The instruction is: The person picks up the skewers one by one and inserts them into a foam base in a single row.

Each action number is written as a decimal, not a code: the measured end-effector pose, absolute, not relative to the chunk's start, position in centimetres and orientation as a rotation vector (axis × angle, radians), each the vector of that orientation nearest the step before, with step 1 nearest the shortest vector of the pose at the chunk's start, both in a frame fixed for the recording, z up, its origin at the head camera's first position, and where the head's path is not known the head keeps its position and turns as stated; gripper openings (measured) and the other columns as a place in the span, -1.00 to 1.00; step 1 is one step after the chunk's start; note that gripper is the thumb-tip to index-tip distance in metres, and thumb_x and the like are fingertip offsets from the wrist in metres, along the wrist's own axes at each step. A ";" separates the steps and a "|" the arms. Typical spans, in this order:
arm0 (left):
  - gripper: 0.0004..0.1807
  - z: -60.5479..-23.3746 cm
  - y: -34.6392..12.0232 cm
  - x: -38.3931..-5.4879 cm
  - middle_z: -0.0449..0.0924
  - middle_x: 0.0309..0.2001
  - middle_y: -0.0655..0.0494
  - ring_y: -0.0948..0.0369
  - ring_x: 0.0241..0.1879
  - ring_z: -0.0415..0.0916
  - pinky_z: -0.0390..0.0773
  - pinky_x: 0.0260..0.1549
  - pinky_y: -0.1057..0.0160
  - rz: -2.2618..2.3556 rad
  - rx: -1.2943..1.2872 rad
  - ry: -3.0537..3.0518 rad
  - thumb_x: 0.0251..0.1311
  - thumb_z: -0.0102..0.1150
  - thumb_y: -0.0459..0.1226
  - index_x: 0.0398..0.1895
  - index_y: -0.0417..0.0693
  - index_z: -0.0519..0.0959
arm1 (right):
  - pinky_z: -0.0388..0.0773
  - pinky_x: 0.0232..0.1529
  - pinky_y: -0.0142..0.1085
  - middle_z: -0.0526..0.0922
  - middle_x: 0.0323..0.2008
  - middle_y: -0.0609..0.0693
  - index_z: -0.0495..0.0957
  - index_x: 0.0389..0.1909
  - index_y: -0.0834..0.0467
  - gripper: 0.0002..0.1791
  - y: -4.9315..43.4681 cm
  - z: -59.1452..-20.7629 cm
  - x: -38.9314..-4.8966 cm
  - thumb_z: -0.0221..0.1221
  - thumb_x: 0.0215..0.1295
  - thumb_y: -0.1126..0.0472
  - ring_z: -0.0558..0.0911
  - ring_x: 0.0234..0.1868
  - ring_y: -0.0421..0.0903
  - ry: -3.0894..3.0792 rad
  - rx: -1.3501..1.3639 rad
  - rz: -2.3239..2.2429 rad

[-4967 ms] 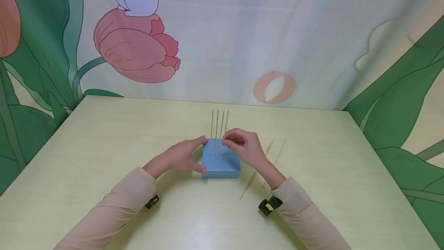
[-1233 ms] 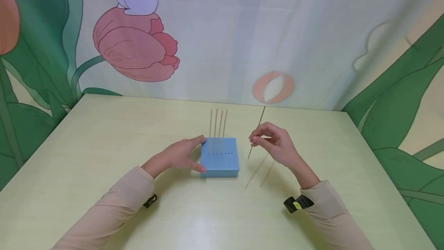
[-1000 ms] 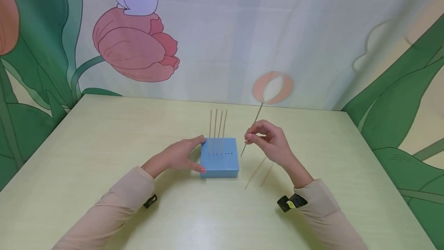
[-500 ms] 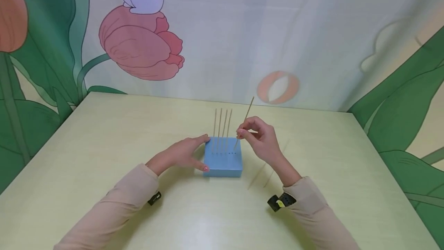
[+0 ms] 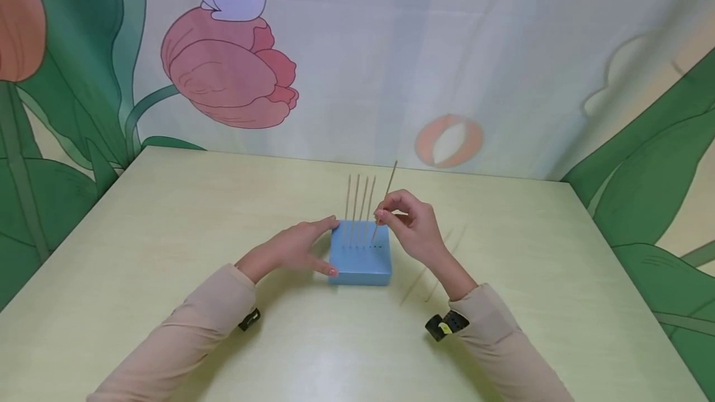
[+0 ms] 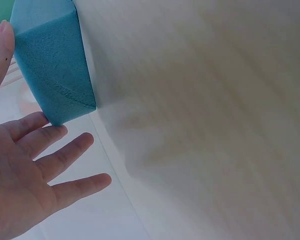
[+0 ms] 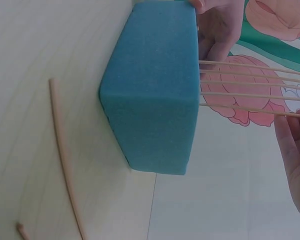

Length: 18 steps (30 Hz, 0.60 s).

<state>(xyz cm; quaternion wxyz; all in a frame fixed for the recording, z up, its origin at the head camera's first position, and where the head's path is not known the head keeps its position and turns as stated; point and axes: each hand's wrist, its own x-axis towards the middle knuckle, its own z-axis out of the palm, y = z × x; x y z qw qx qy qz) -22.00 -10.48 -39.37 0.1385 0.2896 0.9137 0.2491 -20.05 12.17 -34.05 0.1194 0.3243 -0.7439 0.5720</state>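
Observation:
A blue foam-like block sits on the table with several thin wooden sticks standing in a row in its top. My left hand spans the block's left side, thumb at the near corner and index finger at the far one; the left wrist view shows its fingers spread and fairly straight. Thumb and fingers of my right hand pinch another stick, slightly tilted, above the block's right part. Its lower tip is at the row of small holes; whether it has entered one, I cannot tell.
Two loose sticks lie on the pale table right of the block, partly behind the right forearm. A printed curtain hangs along the table's far edge. Dark wrist devices sit under both cuffs.
Over the last seconds my right hand has left the last standing stick, shown another stick pinched right of the block, and brought it leftward over the holes. The left hand has stayed on the block.

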 end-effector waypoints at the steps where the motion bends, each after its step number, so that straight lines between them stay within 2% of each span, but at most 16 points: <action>1: 0.06 -39.3 -10.5 -22.0 0.08 0.35 -0.12 -0.02 0.27 0.13 0.21 0.18 0.02 0.720 0.833 2.642 -0.20 0.38 0.09 0.35 -0.18 0.12 | 0.60 -0.37 -0.21 0.53 -0.48 0.34 0.39 -0.39 0.51 -0.94 12.2 -34.0 -20.0 0.06 0.11 0.63 0.54 -0.46 0.19 -2.176 0.947 1.674; 6: 0.06 -39.2 -10.4 -22.1 0.08 0.35 -0.12 -0.02 0.27 0.14 0.21 0.18 0.02 0.720 0.839 2.641 -0.20 0.38 0.09 0.35 -0.19 0.11 | 0.60 -0.36 -0.24 0.53 -0.47 0.35 0.39 -0.38 0.52 -0.95 12.2 -33.9 -20.0 0.06 0.12 0.62 0.55 -0.45 0.19 -2.180 0.935 1.687; 13: 0.06 -39.2 -10.4 -22.0 0.08 0.35 -0.13 -0.02 0.27 0.14 0.21 0.18 0.03 0.715 0.848 2.647 -0.20 0.38 0.08 0.34 -0.21 0.12 | 0.60 -0.36 -0.28 0.56 -0.45 0.19 0.42 -0.36 0.40 -0.93 12.9 -36.4 -21.7 0.09 0.15 0.55 0.59 -0.43 -0.12 -2.124 0.973 1.700; 18: 0.06 -39.2 -10.4 -22.0 0.08 0.35 -0.13 -0.02 0.27 0.14 0.21 0.18 0.02 0.718 0.841 2.641 -0.20 0.38 0.09 0.34 -0.20 0.12 | 0.59 -0.33 -0.31 0.56 -0.44 0.25 0.43 -0.35 0.42 -0.94 12.8 -36.3 -21.6 0.09 0.15 0.54 0.59 -0.42 -0.02 -2.173 0.922 1.716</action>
